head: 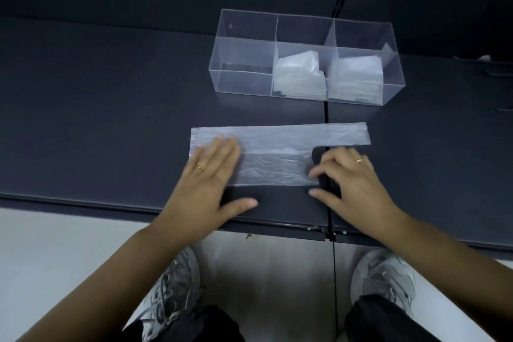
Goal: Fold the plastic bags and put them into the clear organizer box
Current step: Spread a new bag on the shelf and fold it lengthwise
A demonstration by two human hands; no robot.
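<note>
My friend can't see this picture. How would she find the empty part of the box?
On the dark table sits a clear organizer box with three compartments in a row. Two hold stacks of folded bags; the left compartment alone holds nothing.

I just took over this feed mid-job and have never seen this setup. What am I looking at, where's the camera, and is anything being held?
There is no machine here. These are a person's two bare hands, seen in one picture from a camera worn on the head and looking down. On the dark table a clear plastic bag lies spread flat. The left hand presses flat on its left end, and the right hand curls its fingers on its right end. Behind it stands the clear box with three compartments: the left one looks empty, and the middle and right ones hold folded bags. The shoes below are the person's own.
</note>
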